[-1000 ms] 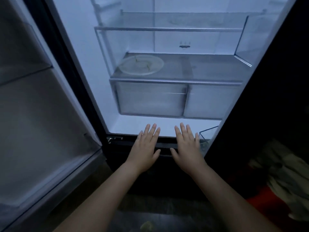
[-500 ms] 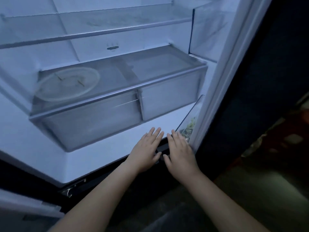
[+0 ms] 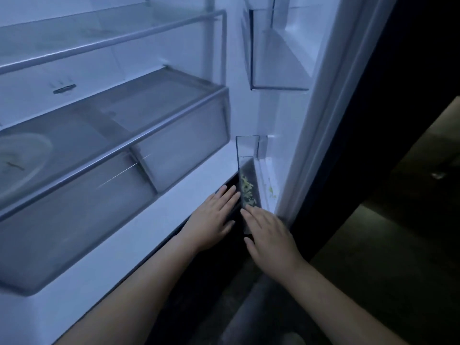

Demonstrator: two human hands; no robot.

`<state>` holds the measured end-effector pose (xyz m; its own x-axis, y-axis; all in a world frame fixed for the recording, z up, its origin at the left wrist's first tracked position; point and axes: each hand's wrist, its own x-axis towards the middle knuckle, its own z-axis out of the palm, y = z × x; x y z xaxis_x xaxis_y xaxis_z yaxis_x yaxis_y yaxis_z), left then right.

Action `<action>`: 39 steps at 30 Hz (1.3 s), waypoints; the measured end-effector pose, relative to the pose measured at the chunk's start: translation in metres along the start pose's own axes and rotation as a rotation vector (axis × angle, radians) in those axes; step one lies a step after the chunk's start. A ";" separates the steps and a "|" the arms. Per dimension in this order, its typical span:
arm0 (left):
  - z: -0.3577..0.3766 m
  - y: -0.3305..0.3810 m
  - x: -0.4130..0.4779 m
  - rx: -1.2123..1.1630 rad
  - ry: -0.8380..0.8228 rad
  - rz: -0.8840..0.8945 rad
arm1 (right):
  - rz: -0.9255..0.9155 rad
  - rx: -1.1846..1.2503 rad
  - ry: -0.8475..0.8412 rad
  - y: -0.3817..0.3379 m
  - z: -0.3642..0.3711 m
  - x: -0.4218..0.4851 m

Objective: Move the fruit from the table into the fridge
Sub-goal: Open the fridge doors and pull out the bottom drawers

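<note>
left hand flat, empty | right hand flat, empty, nearer door bin | fruit, desk unseen | fridge open ahead-left

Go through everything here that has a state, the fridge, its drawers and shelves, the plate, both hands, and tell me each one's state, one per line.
White fridge: open, lit inside.
Two translucent crisper drawers: pushed in, shut.
Glass shelf above the drawers: holds only the plate.
Round pale plate: lying flat, no fruit on it.
Clear lower door bin: holds yellow-green bits.
Clear upper door bin: looks empty.
Left hand: open, flat, empty.
Right hand: open, flat, empty.
</note>
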<state>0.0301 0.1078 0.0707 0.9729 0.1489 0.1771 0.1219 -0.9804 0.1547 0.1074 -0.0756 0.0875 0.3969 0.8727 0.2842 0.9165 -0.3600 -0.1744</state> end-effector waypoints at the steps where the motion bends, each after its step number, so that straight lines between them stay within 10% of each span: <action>1: 0.001 0.004 0.004 0.000 -0.002 0.021 | 0.014 0.006 0.009 0.005 -0.001 -0.004; 39: 0.063 0.206 0.185 0.071 0.068 0.157 | 0.185 0.138 0.266 0.287 -0.021 -0.073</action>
<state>0.2474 -0.0752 0.0742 0.9657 -0.0005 0.2595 -0.0143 -0.9986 0.0513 0.3423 -0.2497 0.0368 0.5715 0.6736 0.4687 0.8196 -0.4403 -0.3667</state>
